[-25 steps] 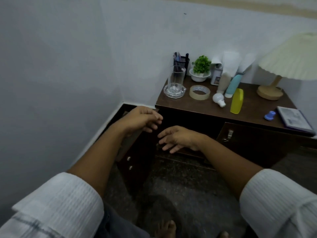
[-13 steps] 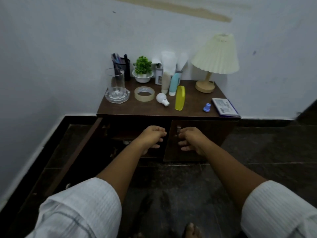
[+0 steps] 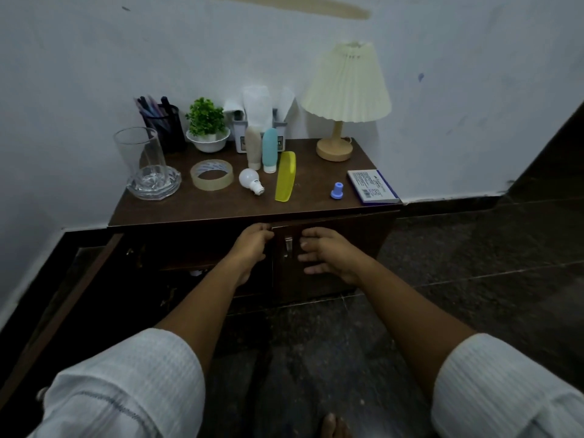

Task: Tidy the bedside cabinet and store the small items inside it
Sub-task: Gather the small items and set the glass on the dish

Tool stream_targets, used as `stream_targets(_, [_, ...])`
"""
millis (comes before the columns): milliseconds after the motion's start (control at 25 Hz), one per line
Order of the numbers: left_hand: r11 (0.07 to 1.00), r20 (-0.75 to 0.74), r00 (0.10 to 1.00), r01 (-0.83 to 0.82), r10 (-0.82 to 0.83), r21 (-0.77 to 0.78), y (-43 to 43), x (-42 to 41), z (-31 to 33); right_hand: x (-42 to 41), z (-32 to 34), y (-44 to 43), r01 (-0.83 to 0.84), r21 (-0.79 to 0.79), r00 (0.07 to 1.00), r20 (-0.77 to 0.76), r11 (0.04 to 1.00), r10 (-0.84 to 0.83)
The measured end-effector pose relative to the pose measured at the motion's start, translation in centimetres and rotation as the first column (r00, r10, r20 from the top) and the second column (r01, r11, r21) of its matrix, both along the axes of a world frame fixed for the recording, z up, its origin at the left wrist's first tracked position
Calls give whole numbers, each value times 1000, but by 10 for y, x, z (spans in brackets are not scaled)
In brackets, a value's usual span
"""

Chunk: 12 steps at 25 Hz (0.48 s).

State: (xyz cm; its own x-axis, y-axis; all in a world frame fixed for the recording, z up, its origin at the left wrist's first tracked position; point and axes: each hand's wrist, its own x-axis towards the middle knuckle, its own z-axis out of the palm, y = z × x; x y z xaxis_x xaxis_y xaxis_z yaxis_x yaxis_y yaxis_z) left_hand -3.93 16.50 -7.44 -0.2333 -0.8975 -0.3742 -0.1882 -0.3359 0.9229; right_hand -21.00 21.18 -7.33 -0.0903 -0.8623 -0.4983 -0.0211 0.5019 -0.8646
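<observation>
The dark wooden bedside cabinet stands against the wall. Its left door hangs wide open and its right door is nearly closed. My left hand curls around the right door's inner edge near the top. Just right of the metal handle, my right hand hovers with fingers apart. On top lie a tape roll, a white bulb, a yellow comb, a small blue cap and a flat blue-edged box. A beige tube and a teal tube stand upright.
At the back of the top stand a glass in a glass ashtray, a pen holder, a potted plant, a tissue holder and a lamp. The cabinet's inside is dark. Dark stone floor lies to the right.
The view swung from the open left door to face the cabinet front. Both hands moved to the right door, and the left hand closed on its edge.
</observation>
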Motion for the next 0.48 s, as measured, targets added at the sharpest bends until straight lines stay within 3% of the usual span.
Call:
stream_targets(160, [999, 9, 999, 40, -41, 20, 8, 14, 1, -21, 6, 16, 30, 56, 999, -31, 998, -29])
stream_targets(280, [980, 62, 981, 178, -184, 92, 11, 21, 1, -38, 13, 33, 14, 119, 998, -56, 993, -8])
stream_targets(480, [823, -34, 869, 480, -494, 303, 27, 6, -2, -71, 16, 60, -12, 228, 995, -98, 973, 35])
